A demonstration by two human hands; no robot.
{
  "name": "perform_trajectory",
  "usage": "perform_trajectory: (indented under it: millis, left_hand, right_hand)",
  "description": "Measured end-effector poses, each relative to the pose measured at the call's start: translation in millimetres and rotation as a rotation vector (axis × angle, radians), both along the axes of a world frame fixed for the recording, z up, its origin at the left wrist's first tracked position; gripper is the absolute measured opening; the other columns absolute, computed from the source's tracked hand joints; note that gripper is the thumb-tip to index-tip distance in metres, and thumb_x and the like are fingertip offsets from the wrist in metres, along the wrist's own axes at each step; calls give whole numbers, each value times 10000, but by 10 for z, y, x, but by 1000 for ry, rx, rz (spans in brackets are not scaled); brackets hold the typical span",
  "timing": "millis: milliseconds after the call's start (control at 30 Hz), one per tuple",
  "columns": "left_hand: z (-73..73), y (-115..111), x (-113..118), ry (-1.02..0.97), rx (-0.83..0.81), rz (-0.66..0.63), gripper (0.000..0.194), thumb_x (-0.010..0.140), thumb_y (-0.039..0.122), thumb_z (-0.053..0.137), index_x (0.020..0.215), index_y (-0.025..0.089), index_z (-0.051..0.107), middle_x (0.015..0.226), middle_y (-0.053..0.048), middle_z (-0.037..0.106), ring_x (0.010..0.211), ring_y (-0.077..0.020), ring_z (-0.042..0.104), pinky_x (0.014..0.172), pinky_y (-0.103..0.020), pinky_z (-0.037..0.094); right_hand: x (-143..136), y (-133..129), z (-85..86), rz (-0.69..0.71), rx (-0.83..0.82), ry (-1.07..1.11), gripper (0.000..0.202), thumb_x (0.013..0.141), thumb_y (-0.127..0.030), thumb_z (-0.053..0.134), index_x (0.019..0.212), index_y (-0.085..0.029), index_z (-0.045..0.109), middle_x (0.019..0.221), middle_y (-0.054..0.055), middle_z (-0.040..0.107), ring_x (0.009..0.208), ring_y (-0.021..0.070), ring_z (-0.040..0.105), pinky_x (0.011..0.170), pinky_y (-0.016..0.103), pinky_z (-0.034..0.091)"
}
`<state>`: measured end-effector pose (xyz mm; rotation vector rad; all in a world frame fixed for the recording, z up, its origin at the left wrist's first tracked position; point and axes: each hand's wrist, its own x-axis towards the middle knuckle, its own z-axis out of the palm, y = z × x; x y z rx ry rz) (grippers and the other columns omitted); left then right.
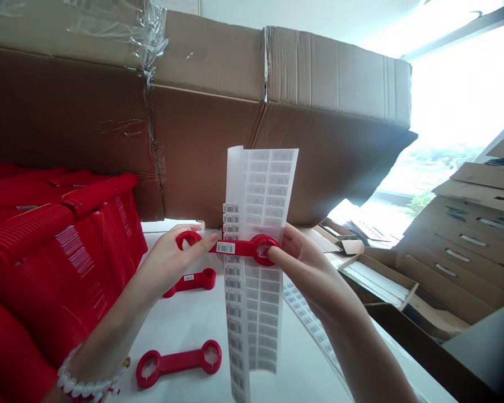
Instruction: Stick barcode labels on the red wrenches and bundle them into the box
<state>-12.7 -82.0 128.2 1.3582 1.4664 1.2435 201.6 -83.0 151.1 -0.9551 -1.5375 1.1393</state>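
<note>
Between both hands a red ring-ended piece [243, 248] is held level, a barcode label on its bar. My left hand [177, 250] pinches its left ring. My right hand [303, 263] grips its right ring and also has a sheet of labels [262, 319], which hangs upright behind the piece. One column of barcodes shows along the sheet's left side; the rest looks pale. On the white table [180, 324] lie a labelled red piece [195, 281], partly behind my left wrist, and another red piece [180, 362] with no label visible.
Stacked red items [88, 240] stand at the left. Large cardboard boxes [205, 145] rise behind the table. Another label sheet [311, 322] lies under my right forearm. Open cartons [378, 280] and stacked boxes [466, 235] are at the right.
</note>
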Motion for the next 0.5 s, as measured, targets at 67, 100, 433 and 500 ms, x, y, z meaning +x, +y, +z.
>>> perform_trajectory:
  millis: [67,100,433,500]
  left_hand:
    - [30,-25,-19,-52,-52,-165,438,822,639,692,1009,249,760,1022,-69,756,986,-281,694,815,-334,534]
    - [49,-40,-38,-118,-90,-261,411,851,620,671,1006,250,764,995,-66,759,914,-254,703,756,-306,540]
    - [115,-118,-196,-433,-139,-721,336,1007,452,536,946,233,785,881,-41,739,703,-147,626,700,-245,547]
    - [110,-107,-207,-421,-150,-751,227,986,377,598,1029,258,787,1014,-25,749,785,-139,646,773,-235,546]
  right_hand:
    - [8,6,-10,-59,6,-38,227,927,-281,655,1144,-226,693,1121,57,767,1011,229,740,781,336,645]
    - [13,7,-13,-78,2,-54,216,939,-286,632,1137,-225,692,1103,55,768,974,221,744,754,331,646]
    - [135,0,40,-144,34,-80,192,972,-310,583,1114,-224,678,1007,39,762,860,176,734,688,281,628]
    - [164,5,50,-149,59,-84,199,965,-329,597,1111,-217,672,1000,47,754,868,183,731,699,288,626]
